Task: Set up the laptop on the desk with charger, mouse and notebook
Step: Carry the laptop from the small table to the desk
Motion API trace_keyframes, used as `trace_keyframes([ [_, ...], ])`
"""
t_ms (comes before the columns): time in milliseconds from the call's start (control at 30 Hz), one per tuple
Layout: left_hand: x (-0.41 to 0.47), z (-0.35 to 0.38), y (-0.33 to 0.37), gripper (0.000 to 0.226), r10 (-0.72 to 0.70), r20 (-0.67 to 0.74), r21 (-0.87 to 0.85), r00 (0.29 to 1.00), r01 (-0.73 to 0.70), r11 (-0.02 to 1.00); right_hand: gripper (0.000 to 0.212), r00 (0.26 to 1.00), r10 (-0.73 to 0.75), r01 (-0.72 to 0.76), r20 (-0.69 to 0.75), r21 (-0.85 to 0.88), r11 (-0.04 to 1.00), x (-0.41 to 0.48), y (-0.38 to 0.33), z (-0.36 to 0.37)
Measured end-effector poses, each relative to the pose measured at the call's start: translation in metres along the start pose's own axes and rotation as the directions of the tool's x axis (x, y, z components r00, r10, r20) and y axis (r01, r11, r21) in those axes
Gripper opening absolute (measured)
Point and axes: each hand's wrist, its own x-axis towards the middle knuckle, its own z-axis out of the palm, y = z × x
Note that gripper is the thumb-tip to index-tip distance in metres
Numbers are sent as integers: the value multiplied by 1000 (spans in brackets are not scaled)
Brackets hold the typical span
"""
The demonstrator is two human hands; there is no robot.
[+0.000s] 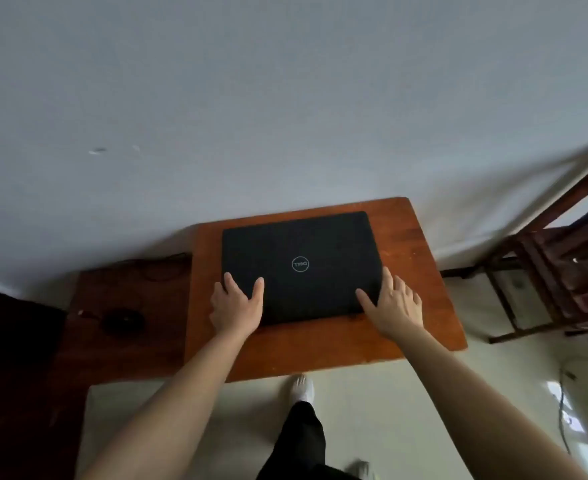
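A closed black laptop (301, 251) with a round logo on its lid lies flat on a small orange-brown wooden desk (420, 289) against the wall. My left hand (238, 304) grips its near left corner, thumb and fingers spread on the lid. My right hand (394, 303) holds the near right corner the same way. On a lower, darker table (112, 351) to the left sits a black mouse (123, 320) with a cable, and dark cords (154, 268) lie coiled near the wall. No notebook is in view.
A pale wall (285, 98) rises right behind the desk. A dark wooden chair frame (555, 271) stands at the right. My leg in black trousers and a white shoe (303, 389) are on the light floor below the desk. Cables (562, 410) trail on the floor at right.
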Motion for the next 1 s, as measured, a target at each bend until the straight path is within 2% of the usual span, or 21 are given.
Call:
trace_keyframes([
  [200, 72, 20, 16, 94, -161, -103, 20, 982, 164, 986, 95, 983, 181, -180, -6, 89, 980, 56, -35, 15],
  [367, 94, 29, 23, 97, -266, -161, 15, 950, 272, 962, 98, 951, 310, -307, -7, 116, 945, 74, -52, 27],
  [633, 94, 40, 7, 101, -363, -102, 0, 926, 365, 931, 114, 912, 410, -408, -2, 88, 909, 85, -63, 36],
  [767, 108, 36, 7, 98, -449, -72, -55, 891, 446, 894, 123, 909, 417, -411, -11, 143, 900, 88, -57, 31],
  [867, 118, 32, 3, 100, -467, -39, -74, 884, 463, 883, 136, 875, 479, -482, 66, 200, 853, 96, -51, 18],
  [1000, 126, 24, 0, 100, -491, -15, -75, 871, 489, 869, 141, 824, 535, -565, 186, 207, 798, 95, -46, 6],
])
